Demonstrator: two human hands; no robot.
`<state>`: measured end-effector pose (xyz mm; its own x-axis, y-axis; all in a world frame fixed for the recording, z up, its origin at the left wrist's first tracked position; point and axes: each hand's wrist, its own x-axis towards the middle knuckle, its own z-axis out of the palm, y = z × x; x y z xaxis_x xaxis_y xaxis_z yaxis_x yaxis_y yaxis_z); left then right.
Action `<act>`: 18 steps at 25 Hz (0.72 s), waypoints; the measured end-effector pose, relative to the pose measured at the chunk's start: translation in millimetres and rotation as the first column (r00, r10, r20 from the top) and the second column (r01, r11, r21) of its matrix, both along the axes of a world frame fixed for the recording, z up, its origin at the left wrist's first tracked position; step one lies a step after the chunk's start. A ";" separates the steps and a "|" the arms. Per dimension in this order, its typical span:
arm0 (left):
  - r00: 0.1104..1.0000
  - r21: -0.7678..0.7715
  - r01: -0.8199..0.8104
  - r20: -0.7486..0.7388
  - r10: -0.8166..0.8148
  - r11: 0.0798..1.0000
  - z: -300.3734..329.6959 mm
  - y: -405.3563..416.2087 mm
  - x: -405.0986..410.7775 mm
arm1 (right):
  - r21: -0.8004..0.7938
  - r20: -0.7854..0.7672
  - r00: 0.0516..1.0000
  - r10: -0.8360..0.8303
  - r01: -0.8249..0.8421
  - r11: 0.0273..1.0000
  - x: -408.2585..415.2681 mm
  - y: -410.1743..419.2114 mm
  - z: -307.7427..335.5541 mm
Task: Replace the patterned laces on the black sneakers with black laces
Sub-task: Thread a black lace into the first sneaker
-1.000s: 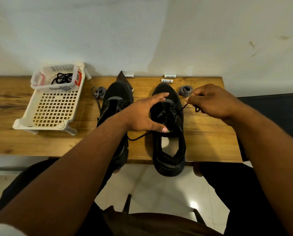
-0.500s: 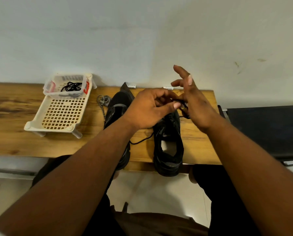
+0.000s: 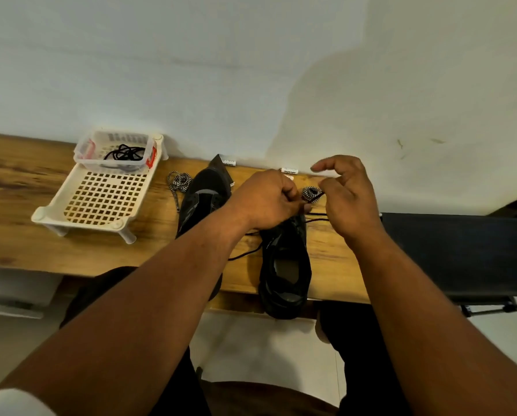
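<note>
Two black sneakers stand on the wooden table: the left sneaker and the right sneaker, heels toward me. My left hand hovers over the right sneaker's front, its curled fingers pinching a black lace that trails off the shoe's left side. My right hand is just to the right, fingers curled, holding the lace's other strand. One coiled patterned lace lies between my hands. Another patterned lace lies left of the left sneaker.
A white perforated basket stands at the left, with a small clear tub holding another black lace. Small white labels lie by the wall. A black seat adjoins the table's right end.
The view tilted up toward the wall. My hands drew close together above the right sneaker, then lowered to its front; the right hand's fingers, raised half a second ago, have curled.
</note>
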<state>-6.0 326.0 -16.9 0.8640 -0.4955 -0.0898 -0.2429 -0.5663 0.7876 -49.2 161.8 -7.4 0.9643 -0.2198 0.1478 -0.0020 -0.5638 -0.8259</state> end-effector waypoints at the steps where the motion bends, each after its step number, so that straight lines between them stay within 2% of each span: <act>1: 1.000 0.000 0.012 -0.008 -0.012 1.000 0.5 -0.6 1.5 | 0.023 0.003 0.999 0.041 -0.041 0.999 0.8 0.2 -1.2; 4: 0.999 -0.112 -0.012 -0.047 0.007 0.994 1.8 -2.3 5.5 | 0.073 -0.083 0.963 0.257 -0.251 0.965 3.3 4.2 -8.0; 6: 1.000 -0.144 -0.024 -0.019 0.021 0.989 2.6 -3.3 6.6 | 0.124 -0.077 0.938 0.338 -0.327 0.937 5.6 7.4 -11.1; 11: 0.999 -0.173 0.000 -0.051 -0.009 0.985 5.9 -8.5 5.3 | 0.165 -0.090 0.934 0.345 -0.328 0.930 16.5 9.9 -17.8; 14: 0.998 -0.185 -0.042 -0.056 0.032 0.982 -0.9 -13.2 4.4 | 0.208 -0.101 0.934 0.342 -0.316 0.926 20.2 7.0 -18.8; 18: 0.998 -0.155 -0.062 0.010 0.064 0.986 -1.5 -14.3 11.8 | 0.264 -0.130 0.912 0.388 -0.346 0.900 25.8 6.6 -13.2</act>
<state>5.8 311.8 -18.4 0.8945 -0.4471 -0.0032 -0.2233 -0.4528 0.8632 -23.4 168.4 -20.6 0.9882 0.1477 -0.0418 0.0122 -0.3465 -0.9380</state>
